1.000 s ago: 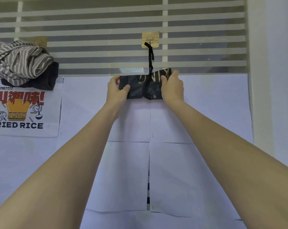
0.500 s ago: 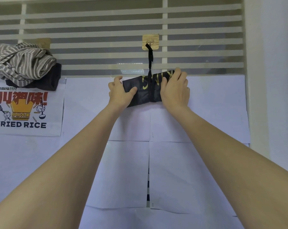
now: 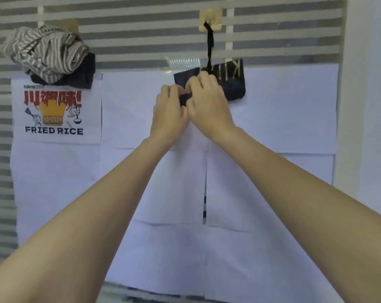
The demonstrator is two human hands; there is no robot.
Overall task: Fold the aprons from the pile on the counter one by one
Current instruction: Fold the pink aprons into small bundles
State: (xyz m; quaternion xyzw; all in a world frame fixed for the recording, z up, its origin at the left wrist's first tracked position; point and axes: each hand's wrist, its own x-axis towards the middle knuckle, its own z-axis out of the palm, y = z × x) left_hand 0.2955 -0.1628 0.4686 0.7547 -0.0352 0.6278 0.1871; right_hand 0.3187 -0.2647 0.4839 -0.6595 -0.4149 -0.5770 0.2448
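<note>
A folded black apron point(image 3: 234, 84) with gold lettering hangs by its black strap point(image 3: 208, 48) from a gold hook point(image 3: 210, 19) on the striped glass wall. My left hand point(image 3: 171, 112) and my right hand point(image 3: 207, 101) are close together over the apron's left part, fingers curled, pinching dark fabric between them. The hands hide most of the apron's left half. Only its right end with the lettering shows.
A bunched grey-striped cloth point(image 3: 46, 51) over a dark one point(image 3: 80, 77) hangs from another hook at upper left. Under it is a "FRIED RICE" poster point(image 3: 54, 114). White paper sheets point(image 3: 272, 119) cover the wall. A white wall point(image 3: 371, 106) stands at the right.
My hands were apart, at the two ends of the folded apron. They have come together at its left part, and the bundle now looks shorter.
</note>
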